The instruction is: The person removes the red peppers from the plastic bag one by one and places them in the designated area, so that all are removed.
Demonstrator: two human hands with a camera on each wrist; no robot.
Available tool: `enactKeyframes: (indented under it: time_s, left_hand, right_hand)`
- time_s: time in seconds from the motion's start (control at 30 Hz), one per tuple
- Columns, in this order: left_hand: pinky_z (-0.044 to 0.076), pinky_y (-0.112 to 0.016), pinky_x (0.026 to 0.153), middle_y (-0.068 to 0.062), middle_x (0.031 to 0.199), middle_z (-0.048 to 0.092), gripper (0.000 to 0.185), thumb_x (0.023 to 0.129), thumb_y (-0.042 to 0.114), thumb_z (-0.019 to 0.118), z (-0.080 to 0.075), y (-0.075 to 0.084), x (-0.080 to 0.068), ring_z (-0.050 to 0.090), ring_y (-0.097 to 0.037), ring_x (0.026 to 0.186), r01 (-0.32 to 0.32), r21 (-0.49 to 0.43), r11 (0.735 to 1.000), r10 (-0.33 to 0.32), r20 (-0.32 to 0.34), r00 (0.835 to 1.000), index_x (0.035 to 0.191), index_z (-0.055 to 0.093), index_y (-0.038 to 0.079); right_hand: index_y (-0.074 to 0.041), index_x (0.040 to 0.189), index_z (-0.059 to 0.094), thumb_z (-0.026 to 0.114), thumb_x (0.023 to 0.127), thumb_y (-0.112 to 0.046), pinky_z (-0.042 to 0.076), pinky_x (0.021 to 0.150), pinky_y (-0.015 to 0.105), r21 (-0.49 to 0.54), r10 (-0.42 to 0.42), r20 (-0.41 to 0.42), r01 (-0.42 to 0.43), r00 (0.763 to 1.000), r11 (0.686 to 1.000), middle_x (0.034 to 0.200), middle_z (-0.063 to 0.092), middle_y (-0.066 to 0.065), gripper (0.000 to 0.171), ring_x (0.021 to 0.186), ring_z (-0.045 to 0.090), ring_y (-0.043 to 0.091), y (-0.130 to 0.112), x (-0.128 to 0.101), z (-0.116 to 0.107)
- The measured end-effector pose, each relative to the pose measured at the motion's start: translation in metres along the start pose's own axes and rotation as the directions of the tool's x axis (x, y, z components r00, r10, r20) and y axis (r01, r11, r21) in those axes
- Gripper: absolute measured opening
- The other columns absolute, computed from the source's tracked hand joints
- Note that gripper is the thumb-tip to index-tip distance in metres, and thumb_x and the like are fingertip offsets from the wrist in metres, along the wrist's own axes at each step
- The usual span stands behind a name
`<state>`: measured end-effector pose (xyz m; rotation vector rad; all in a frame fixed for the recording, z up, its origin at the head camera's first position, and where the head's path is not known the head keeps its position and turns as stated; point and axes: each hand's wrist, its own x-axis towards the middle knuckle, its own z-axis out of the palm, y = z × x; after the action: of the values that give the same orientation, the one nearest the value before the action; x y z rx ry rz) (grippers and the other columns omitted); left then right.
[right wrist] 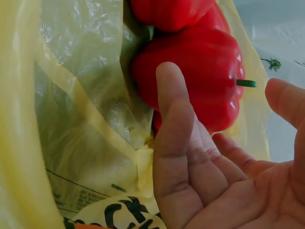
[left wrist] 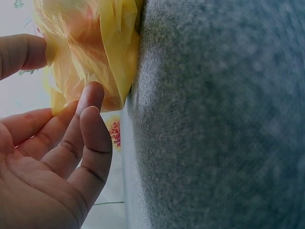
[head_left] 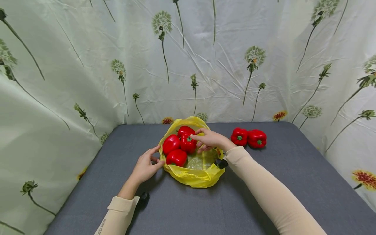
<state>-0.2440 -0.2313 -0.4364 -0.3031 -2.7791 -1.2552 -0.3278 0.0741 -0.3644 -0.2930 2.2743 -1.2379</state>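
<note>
A yellow plastic bag [head_left: 194,178] stands with its mouth spread wide on the table. Several red bell peppers [head_left: 177,158] lie inside, mostly on its left side. My left hand [head_left: 146,166] holds the bag's left rim; in the left wrist view thumb and fingertips touch the thin plastic at separate spots. Reaching over the bag's right side, my right hand [head_left: 210,139] has its fingers spread beside the nearest bell pepper [right wrist: 190,71], whose green stem faces the thumb. The right wrist view shows no grip on that pepper.
Two more red bell peppers, a left one [head_left: 239,137] and a right one [head_left: 257,138], sit side by side right of the bag. A grey cloth covers the table [head_left: 188,212]. Behind it hangs a pale curtain [head_left: 223,71] printed with dandelions.
</note>
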Motion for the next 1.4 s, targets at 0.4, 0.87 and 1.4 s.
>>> enactKeyframes:
  time_s: [0.4,0.87,1.4]
  left_hand:
    - [0.047,-0.024,0.067,-0.017,0.141,0.064,0.074,0.094,0.017,0.08,0.001,0.0,0.0,0.07,-0.014,0.09,0.006,0.005,1.0,-0.006,0.004,1.0,0.16,0.049,0.003]
    - [0.048,-0.024,0.069,-0.017,0.141,0.064,0.074,0.094,0.016,0.08,0.0,0.0,0.0,0.07,-0.015,0.091,0.004,0.004,1.0,-0.004,0.001,1.0,0.16,0.049,0.002]
    - [0.048,-0.025,0.071,-0.017,0.142,0.064,0.074,0.094,0.017,0.08,-0.001,0.0,0.0,0.072,-0.015,0.092,-0.011,0.018,1.0,0.011,-0.004,1.0,0.16,0.049,0.002]
  right_hand:
    - [-0.011,0.161,0.032,0.061,0.109,-0.042,0.062,0.081,0.036,-0.004,0.018,0.048,-0.018,0.999,1.0,0.111,0.07,0.02,0.066,0.092,0.08,0.033,0.004,0.003,0.006]
    - [-0.016,0.169,0.02,0.067,0.107,-0.035,0.063,0.083,0.038,-0.001,0.007,0.136,-0.007,0.991,1.0,0.113,0.072,0.019,0.08,0.09,0.081,0.029,0.009,0.005,0.007]
    - [-0.022,0.164,0.029,0.07,0.104,-0.013,0.056,0.078,0.031,0.076,-0.056,0.175,0.043,0.983,0.996,0.107,0.066,0.015,0.074,0.084,0.069,0.023,0.015,0.007,0.004]
